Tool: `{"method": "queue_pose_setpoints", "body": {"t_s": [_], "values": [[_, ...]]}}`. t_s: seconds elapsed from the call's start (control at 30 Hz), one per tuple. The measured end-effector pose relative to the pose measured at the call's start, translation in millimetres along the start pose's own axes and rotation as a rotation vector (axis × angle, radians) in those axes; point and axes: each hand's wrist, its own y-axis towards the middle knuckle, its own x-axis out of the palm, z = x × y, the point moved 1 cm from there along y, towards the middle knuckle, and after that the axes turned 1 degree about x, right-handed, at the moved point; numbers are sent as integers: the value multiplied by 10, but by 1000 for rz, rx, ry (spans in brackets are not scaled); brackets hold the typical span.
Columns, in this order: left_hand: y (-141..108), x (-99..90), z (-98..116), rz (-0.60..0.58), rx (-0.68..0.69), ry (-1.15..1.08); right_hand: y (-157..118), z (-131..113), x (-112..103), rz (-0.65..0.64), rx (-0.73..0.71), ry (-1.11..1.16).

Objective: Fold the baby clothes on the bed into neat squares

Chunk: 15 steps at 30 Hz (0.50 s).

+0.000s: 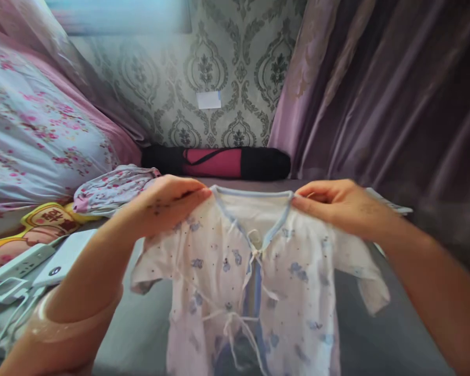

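Observation:
A small white baby garment [227,261] with blue prints and light blue trim hangs spread between my hands, its front facing me. White ties are knotted at the chest and lower down. My left hand [172,201] pinches the garment at the left end of the neckline. At the right end of the neckline, my right hand [329,201] grips the fabric between thumb and fingers. Both sleeves hang down at the sides. The lower part of the garment runs out of view at the bottom.
Left of the garment lie a power strip [19,266], a white box-like device [65,256], cables, a yellow cushion [49,219] and bundled floral cloth [113,188]. A black and magenta roll [215,163] rests against the wall. Purple curtains [368,104] hang on the right.

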Motion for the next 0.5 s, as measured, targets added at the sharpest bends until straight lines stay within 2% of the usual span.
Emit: {"method": "queue_pose_setpoints", "body": {"t_s": [0.03, 0.1, 0.17, 0.27, 0.37, 0.5], "values": [[82, 144, -142, -120, 7, 47, 96, 190, 91, -77, 38, 10], [232, 504, -454, -262, 14, 79, 269, 603, 308, -198, 79, -4], [338, 901, -749, -330, 27, 92, 400, 993, 530, -220, 84, -64], [413, 1398, -1067, -341, -31, 140, 520, 1410, 790, -185, 80, -285], [456, 1678, -1209, -376, -91, 271, 594, 1604, 922, -187, 95, -538], [563, 1820, -1283, -362, -90, 382, 707, 1695, 968, -233, 117, -802]]}}
